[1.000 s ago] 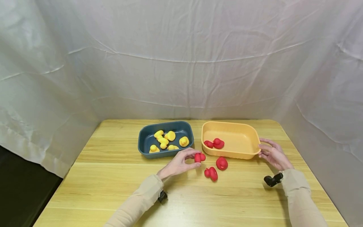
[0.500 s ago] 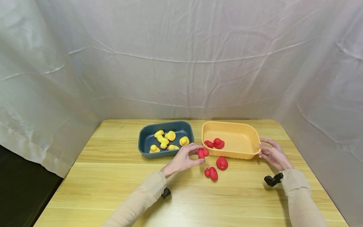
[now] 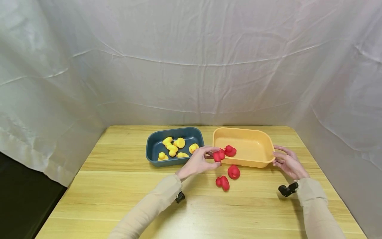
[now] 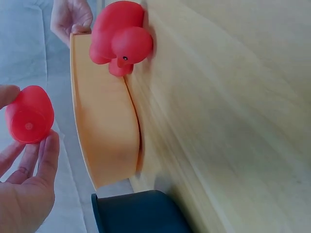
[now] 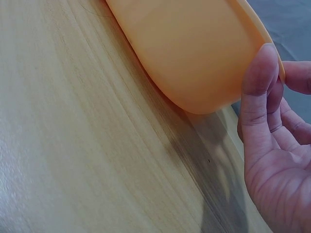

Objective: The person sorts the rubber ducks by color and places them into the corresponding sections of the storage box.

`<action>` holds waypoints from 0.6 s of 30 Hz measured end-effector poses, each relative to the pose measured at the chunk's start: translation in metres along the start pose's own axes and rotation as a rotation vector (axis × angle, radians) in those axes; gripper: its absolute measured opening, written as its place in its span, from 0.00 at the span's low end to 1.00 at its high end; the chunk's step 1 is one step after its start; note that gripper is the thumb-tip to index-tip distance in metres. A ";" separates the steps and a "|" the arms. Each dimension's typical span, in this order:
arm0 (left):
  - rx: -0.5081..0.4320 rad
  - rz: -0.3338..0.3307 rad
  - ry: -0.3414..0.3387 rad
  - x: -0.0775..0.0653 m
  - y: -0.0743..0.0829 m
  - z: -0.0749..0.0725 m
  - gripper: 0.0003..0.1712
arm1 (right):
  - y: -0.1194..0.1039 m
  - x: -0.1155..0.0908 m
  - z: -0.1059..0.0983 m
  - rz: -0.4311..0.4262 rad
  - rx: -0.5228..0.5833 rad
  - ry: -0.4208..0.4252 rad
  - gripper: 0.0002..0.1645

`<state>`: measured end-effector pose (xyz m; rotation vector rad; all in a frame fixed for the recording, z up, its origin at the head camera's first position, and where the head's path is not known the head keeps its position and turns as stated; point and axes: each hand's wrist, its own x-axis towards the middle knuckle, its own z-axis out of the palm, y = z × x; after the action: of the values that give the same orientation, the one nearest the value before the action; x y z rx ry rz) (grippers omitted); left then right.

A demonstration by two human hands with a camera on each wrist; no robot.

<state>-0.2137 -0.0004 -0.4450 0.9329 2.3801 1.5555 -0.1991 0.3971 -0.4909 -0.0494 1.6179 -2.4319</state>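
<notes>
My left hand [image 3: 199, 162] pinches a red rubber duck [image 3: 219, 156] between thumb and fingers. In the head view this duck overlaps the front left rim of the orange bin [image 3: 252, 146]; the left wrist view shows the underside of the held duck [image 4: 30, 116] turned to the camera. My right hand [image 3: 288, 162] grips the bin's right end, thumb [image 5: 262, 70] on the wall and a finger behind the rim. Another red duck [image 3: 230, 151] lies inside the bin, at its left. Two more red ducks, one nearer the bin [image 3: 234, 172] and one closer to me [image 3: 222, 183], lie on the table.
A dark blue bin [image 3: 173, 162] with several yellow ducks [image 3: 179, 143] stands left of the orange one, a narrow gap between them. Both bins sit near the back edge of the wooden table [image 3: 119, 192]. Pale curtains [image 3: 191, 66] hang behind and along the sides.
My left hand has carried the red duck right and slightly farther back, up to the orange bin's front left rim. The right hand and both bins have stayed in place.
</notes>
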 end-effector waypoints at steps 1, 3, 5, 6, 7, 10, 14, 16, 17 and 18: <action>0.007 -0.005 0.002 0.002 0.001 0.000 0.27 | 0.000 0.000 0.000 0.000 0.001 0.001 0.16; 0.019 -0.011 0.006 0.005 0.002 0.001 0.27 | 0.000 0.000 0.000 0.001 0.002 0.002 0.16; 0.020 -0.021 0.009 0.009 0.003 0.002 0.27 | 0.000 0.000 0.000 0.002 0.004 0.006 0.16; 0.006 -0.027 0.011 0.011 0.004 0.002 0.27 | 0.000 0.000 0.000 0.002 0.004 0.009 0.16; -0.006 -0.033 0.014 0.012 0.005 0.003 0.27 | 0.000 0.000 0.000 0.002 0.003 0.009 0.16; -0.038 -0.041 0.025 0.018 0.007 0.006 0.28 | 0.000 0.000 0.000 0.004 0.004 0.014 0.16; -0.050 -0.033 0.031 0.025 0.010 0.010 0.28 | 0.000 0.000 0.000 0.005 0.006 0.020 0.16; -0.045 -0.027 0.034 0.028 0.011 0.012 0.28 | 0.000 0.001 -0.001 0.007 0.009 0.018 0.16; -0.045 -0.024 0.034 0.029 0.012 0.013 0.28 | 0.000 0.001 -0.001 0.007 0.011 0.019 0.16; -0.046 -0.022 0.034 0.031 0.012 0.014 0.28 | 0.000 0.001 -0.001 0.006 0.010 0.021 0.16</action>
<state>-0.2269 0.0313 -0.4345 0.8753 2.3585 1.6241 -0.1996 0.3974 -0.4916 -0.0175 1.6125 -2.4440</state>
